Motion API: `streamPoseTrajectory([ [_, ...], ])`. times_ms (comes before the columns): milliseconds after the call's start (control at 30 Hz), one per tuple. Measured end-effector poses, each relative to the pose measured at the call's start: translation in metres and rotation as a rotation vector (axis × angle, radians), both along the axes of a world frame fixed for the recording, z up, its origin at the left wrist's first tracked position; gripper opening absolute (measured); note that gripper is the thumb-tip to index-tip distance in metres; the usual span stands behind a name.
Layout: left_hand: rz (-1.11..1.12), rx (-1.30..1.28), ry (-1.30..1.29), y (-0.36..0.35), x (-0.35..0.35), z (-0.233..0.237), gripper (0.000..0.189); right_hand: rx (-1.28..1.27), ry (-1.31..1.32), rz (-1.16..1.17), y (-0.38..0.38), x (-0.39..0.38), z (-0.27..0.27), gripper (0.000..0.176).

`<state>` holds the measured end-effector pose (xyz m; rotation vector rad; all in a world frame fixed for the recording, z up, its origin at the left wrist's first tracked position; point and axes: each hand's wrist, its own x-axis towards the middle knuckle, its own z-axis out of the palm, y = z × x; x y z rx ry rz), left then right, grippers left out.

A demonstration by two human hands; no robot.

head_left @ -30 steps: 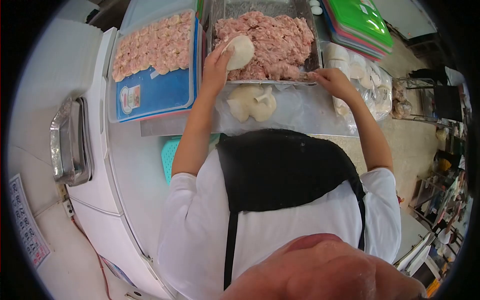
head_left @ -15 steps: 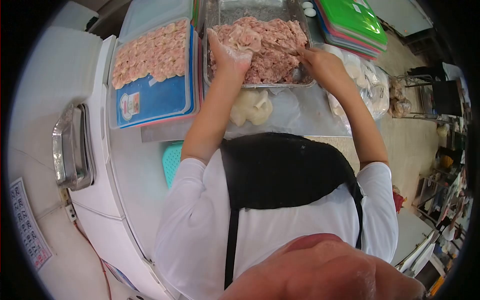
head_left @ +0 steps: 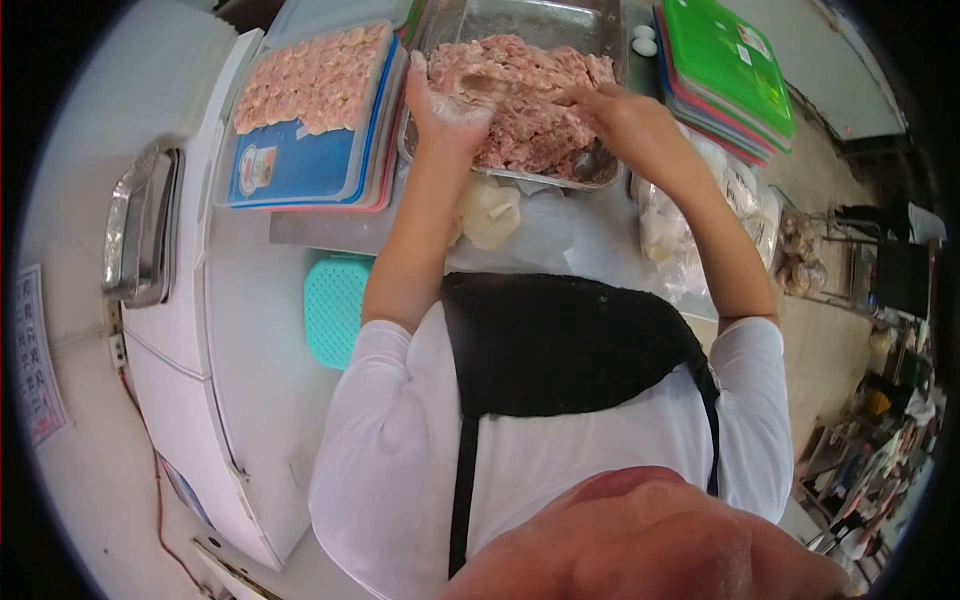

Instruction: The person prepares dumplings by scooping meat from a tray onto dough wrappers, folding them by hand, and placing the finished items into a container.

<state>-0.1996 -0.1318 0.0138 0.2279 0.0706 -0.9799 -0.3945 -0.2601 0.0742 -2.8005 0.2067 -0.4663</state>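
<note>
"Why is the white-dusted left hand [head_left: 450, 112] cupped over the shallow rectangular silvery metal tray [head_left: 560, 22]?"

"Probably so any scraps drop back onto the coarse pale-pink minced meat [head_left: 540, 143] heaped inside it. (Its fingers are hidden, so I cannot tell how far they curl.)"

"And the right hand [head_left: 628, 120]?"

"Closed around a thin stick-like tool [head_left: 563, 98], pointed across the meat towards the left palm; that hold seems suited to steering its tip."

"The soft cream-coloured dough [head_left: 490, 215]?"

"On the grey metal counter [head_left: 335, 230], just on the person's side of the tray, presumably for easy reach."
</note>
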Motion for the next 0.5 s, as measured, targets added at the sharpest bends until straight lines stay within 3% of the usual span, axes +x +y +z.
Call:
streamPoseTrajectory([
  [33, -0.037, -0.084, 0.092, 0.004, 0.005, -0.004, 0.061, 0.037, -0.05, 0.052, -0.01, -0.001, 0.003, 0.021],
  [133, -0.054, 0.061, -0.442, 0.003, -0.002, -0.008, 0.05, 0.275, 0.029, -0.069, -0.02, -0.015, 0.021, 0.023],
  [167, -0.111, 0.068, -0.588, 0.014, -0.004, -0.008, 0.054, 0.354, 0.061, -0.005, -0.02, -0.02, 0.025, 0.026],
  [233, 0.151, 0.33, -1.305, 0.019, -0.013, 0.012, 0.056, 0.362, 0.178, 0.034, -0.018, -0.025, 0.038, 0.025],
  [300, 0.146, 0.534, -1.586, 0.024, -0.018, 0.02, 0.056, 0.345, 0.192, 0.095, -0.016, -0.028, 0.041, 0.024],
  [367, -0.138, 0.647, -1.427, 0.031, -0.02, 0.021, 0.054, 0.305, 0.098, 0.179, -0.014, -0.032, 0.032, 0.023],
  [433, -0.227, 0.61, -1.685, 0.028, -0.01, 0.013, 0.048, 0.339, 0.157, 0.232, -0.019, -0.029, 0.011, 0.021],
  [500, -0.249, 0.583, -1.78, 0.022, -0.003, -0.002, 0.045, 0.337, 0.151, 0.272, -0.031, -0.022, -0.013, 0.02],
])
